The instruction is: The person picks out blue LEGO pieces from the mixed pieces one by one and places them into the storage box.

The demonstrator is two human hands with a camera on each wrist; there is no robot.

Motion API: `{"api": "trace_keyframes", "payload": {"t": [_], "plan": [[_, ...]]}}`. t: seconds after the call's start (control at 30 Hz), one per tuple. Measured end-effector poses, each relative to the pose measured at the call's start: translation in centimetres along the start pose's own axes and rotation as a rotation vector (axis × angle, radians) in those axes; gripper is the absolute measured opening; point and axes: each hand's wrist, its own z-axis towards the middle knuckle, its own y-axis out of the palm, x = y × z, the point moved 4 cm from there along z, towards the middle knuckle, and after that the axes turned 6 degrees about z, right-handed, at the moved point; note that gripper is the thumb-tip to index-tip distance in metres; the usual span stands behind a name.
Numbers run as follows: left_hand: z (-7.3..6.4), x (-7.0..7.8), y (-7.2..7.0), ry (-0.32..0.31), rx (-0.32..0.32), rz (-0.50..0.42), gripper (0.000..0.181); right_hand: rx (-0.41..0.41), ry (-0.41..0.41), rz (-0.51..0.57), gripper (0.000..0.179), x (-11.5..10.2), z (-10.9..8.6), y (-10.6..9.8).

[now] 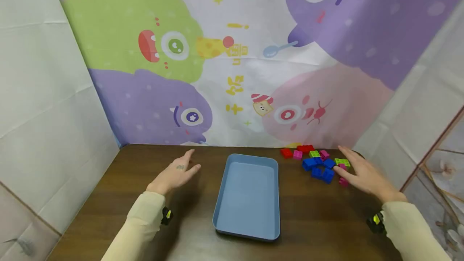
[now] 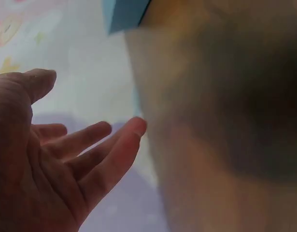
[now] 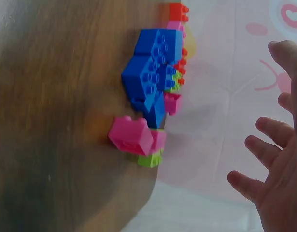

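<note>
My left hand (image 1: pixel 176 174) hovers over the table to the left of the blue tray (image 1: pixel 250 196), fingers loosely spread and holding nothing. In the left wrist view its fingers (image 2: pixel 109 164) are apart with no object between them. My right hand (image 1: pixel 366 174) is held beside a group of toy building bricks at the back right, and it grips nothing. The group has blue bricks (image 1: pixel 328 175), pink bricks (image 3: pixel 131 135), red bricks (image 1: pixel 286 153) and green bricks (image 1: pixel 342 162). In the right wrist view, the right hand (image 3: pixel 278 150) is apart from the bricks.
The brown wooden table (image 1: pixel 119 196) meets a cartoon-printed cloth (image 1: pixel 235 71) at its back edge. Pale cloth walls (image 1: pixel 47 92) stand on the left and right. The tray, with raised rims, sits at the middle of the table.
</note>
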Motion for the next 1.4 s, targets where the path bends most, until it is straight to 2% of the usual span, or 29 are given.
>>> {"api": "trace_keyframes", "payload": {"t": [0.1, 0.17, 0.3, 0.4, 0.6, 0.73, 0.9, 1.17, 1.4], "plan": [[0.3, 0.7, 2.1, -0.002, -0.062, -0.065, 0.074, -0.005, 0.028, 0.037, 0.08, 0.0, -0.6, 1.2], [0.4, 1.3, 3.3, -0.004, -0.091, -0.142, 0.07, -0.007, 0.045, 0.042, 0.08, -0.1, -0.7, 1.6], [0.6, 2.6, 5.2, -0.011, -0.123, -0.305, 0.063, -0.002, 0.063, 0.046, 0.077, -0.1, -0.6, 1.9], [0.5, 3.4, 6.5, -0.016, -0.142, -0.373, 0.062, -0.007, 0.048, 0.044, 0.073, 0.1, -0.8, 2.2], [0.5, 3.6, 7.3, -0.05, -0.153, -0.422, 0.062, -0.034, -0.005, 0.016, 0.065, 0.0, 0.4, 4.0], [0.7, 3.9, 7.7, -0.044, -0.207, -0.45, 0.061, -0.067, 0.021, -0.005, 0.063, 0.3, 0.6, 5.2], [1.0, 4.2, 8.2, -0.025, -0.262, -0.532, 0.066, -0.097, 0.066, -0.032, 0.063, 0.5, 1.3, 6.3], [-0.3, 3.5, 7.7, -0.078, -0.312, -0.638, 0.066, -0.089, 0.008, -0.075, 0.061, -0.2, 3.4, 8.4], [0.3, 4.2, 7.8, -0.076, -0.332, -0.665, 0.066, -0.1, 0.003, -0.118, 0.048, 0.0, 3.4, 8.8]]}}
